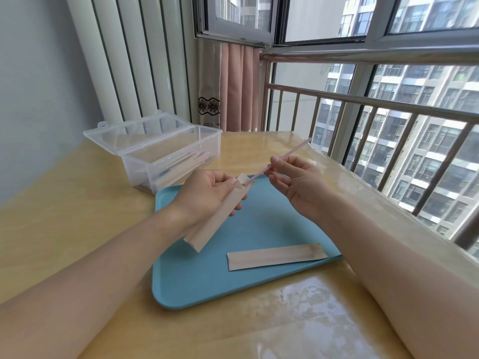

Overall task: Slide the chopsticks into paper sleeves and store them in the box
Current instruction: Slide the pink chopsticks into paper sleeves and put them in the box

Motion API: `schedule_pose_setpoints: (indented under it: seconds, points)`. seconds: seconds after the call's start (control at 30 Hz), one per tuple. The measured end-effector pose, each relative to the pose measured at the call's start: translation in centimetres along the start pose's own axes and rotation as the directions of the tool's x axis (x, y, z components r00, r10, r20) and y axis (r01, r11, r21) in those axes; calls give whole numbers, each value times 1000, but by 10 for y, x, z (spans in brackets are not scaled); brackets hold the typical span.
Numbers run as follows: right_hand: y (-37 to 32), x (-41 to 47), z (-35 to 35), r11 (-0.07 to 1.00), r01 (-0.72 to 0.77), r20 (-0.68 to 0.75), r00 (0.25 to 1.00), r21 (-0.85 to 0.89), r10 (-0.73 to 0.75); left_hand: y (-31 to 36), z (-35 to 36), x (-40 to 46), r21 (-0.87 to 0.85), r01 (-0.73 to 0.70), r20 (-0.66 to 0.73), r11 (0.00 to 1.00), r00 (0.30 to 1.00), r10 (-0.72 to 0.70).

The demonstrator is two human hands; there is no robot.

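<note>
My left hand (207,193) grips a brown paper sleeve (215,221) held tilted above the blue tray (197,281), its open mouth facing up and right. My right hand (298,182) pinches pink chopsticks (293,155) near the middle; their lower tip sits in the mouth of the sleeve and their far end points up to the right. A second paper sleeve (276,256) lies flat on the tray near its front right corner. The clear plastic box (168,159) stands open at the back left, with several sleeved chopsticks inside.
The box lid (140,133) leans back toward the white radiator. The wooden table (77,203) has a glossy cover and ends at a metal railing (388,104) on the right. A pink curtain (238,86) hangs behind.
</note>
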State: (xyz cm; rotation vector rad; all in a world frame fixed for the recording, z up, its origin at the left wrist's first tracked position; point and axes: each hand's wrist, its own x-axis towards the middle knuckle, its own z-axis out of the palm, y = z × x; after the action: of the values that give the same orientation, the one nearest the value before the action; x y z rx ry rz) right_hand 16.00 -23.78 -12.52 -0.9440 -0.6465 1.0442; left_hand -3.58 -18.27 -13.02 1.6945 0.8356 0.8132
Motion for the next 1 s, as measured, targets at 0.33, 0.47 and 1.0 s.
schedule_pose_setpoints:
  seconds: [0.33, 0.47, 1.0]
  points:
    - [-1, -2, 0, 999, -50, -18, 999, -18, 50, -1, -3, -1, 118, -86, -24, 989, 996, 90]
    - [-2, -2, 0, 999, -49, -27, 998, 21, 50, 2, -3, -2, 175, -137, -25, 975, 989, 144]
    - [-7, -3, 1, 985, -49, 49, 997, -168, 58, 3, -5, -1, 42, -42, 22, 998, 999, 41]
